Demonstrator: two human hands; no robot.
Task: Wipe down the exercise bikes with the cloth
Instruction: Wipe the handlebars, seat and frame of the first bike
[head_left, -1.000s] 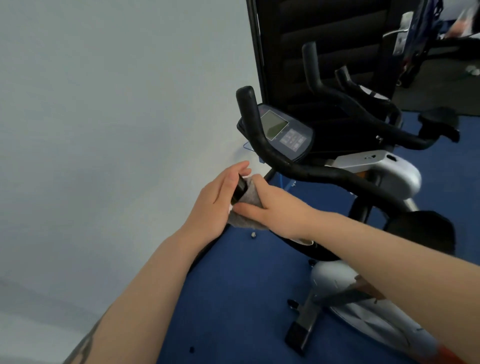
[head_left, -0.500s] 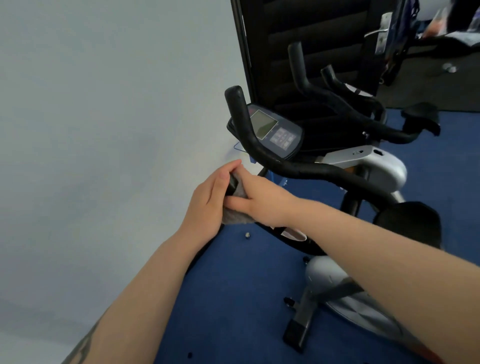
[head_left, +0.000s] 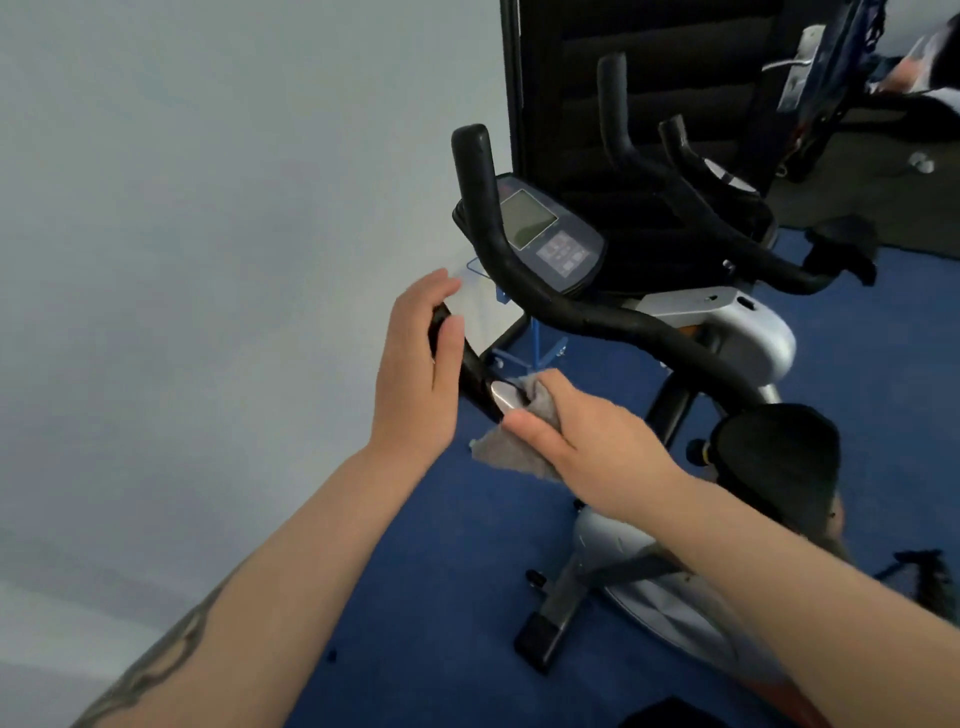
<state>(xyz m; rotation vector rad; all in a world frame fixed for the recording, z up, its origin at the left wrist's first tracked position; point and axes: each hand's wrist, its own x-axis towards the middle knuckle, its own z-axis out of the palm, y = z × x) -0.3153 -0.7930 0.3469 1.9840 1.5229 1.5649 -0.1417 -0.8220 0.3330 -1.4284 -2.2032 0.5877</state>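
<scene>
Since the earlier frames, the two hands have been drawn apart: the right hand (head_left: 587, 441) and the grey cloth (head_left: 511, 447) have been slid down the near handlebar (head_left: 470, 366), towards the near right, so that a silver sensor plate (head_left: 503, 396) on the bar, covered before, is now exposed between the hands. The left hand (head_left: 418, 374) is curled round the upper end of that handlebar, with the thumb laid along its near side. The cloth is gripped by the right hand, fingers wrapped over it and pressing it against the bar just below the silver plate; a loose corner of the cloth is seen hanging to the left under the thumb.

The exercise bike (head_left: 727, 343) is stood on a blue floor (head_left: 441, 597) beside a pale wall (head_left: 208, 260) at the left. Its console (head_left: 545, 234), with a grey screen and a button panel, is set between the two raised black bars. A black saddle (head_left: 779, 457) is seen at the near right. A second set of black handlebars (head_left: 675, 171) is visible farther back, in front of a dark door (head_left: 649, 62).
</scene>
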